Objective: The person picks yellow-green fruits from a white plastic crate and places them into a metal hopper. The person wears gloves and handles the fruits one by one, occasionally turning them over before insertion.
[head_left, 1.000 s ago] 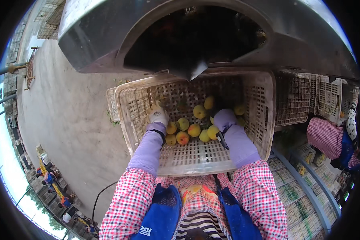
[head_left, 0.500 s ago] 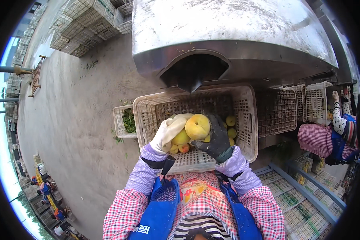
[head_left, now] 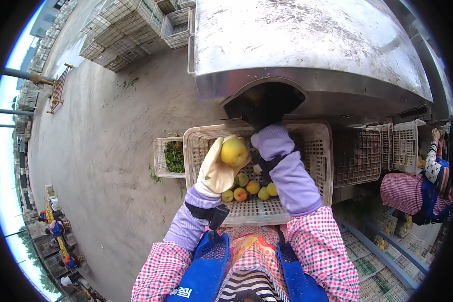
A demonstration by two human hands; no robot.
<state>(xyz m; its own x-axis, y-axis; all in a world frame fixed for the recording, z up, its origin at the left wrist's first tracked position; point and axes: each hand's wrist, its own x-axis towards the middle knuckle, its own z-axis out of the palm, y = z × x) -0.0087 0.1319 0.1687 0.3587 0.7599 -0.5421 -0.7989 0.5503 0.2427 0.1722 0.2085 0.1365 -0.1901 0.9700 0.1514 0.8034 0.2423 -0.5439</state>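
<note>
My left hand [head_left: 215,170], in a cream-white glove, is closed around a yellow peach [head_left: 234,152] above the left part of a pale plastic crate [head_left: 196,146]. Forward of it, my right arm stretches across the crate to the dark opening [head_left: 282,95] in a metal machine. The black glove on my right hand [head_left: 261,115] merges with the shadow there, so its fingers and anything in them cannot be made out. Several yellow and reddish peaches [head_left: 240,194] lie in the near part of the crate, below my hands.
The metal machine [head_left: 307,40] overhangs the crate's far side. A small crate of green leaves [head_left: 174,156] stands to the left, and a dark crate [head_left: 357,156] to the right. Stacked crates [head_left: 131,30] rise at the far left. A co-worker [head_left: 412,191] is at the right.
My right hand has moved away from my left and forward into the machine's opening. My left hand still has a peach, while the second peach that was between my hands is out of sight.
</note>
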